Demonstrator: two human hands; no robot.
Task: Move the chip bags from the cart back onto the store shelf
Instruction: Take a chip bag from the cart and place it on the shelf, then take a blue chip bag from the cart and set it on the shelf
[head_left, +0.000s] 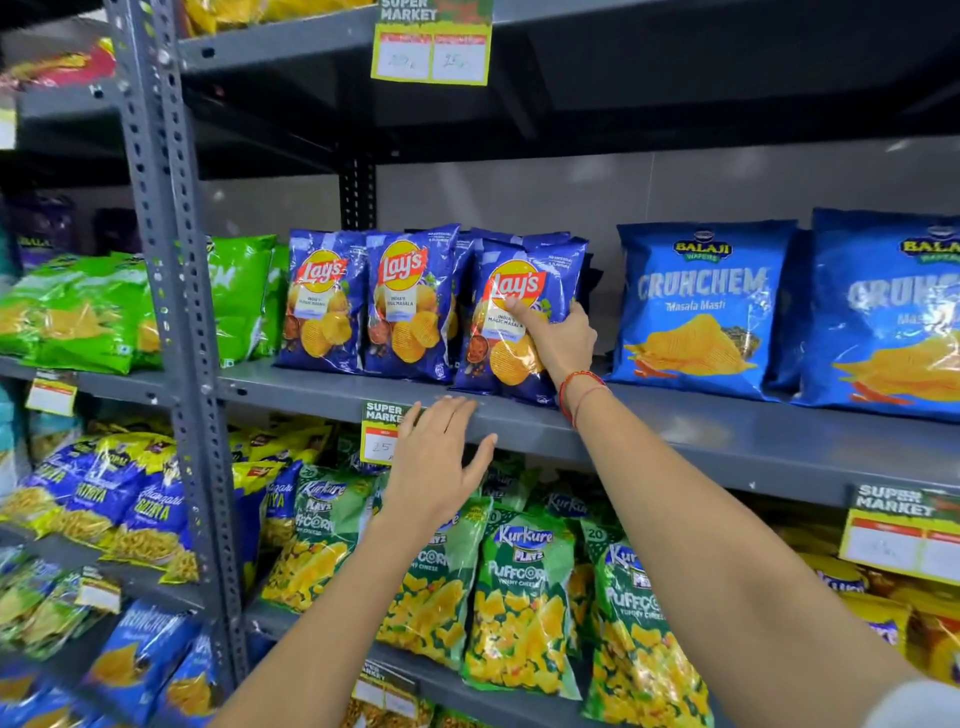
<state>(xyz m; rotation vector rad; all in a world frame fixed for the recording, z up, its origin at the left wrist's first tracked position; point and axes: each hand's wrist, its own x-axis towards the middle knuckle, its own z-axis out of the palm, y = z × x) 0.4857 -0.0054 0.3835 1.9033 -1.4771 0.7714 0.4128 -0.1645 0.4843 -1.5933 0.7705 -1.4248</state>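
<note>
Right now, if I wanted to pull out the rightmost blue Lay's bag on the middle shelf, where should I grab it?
Probably by its right edge, coming from the front right. The Lay's bag stands upright with a gap beside it before the Balaji bag, and the right hand already grips there.

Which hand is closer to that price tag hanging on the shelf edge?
Left. The left hand overlaps the price tag, fingers on the shelf edge; the right hand is higher, gripping a Lay's bag.
</note>
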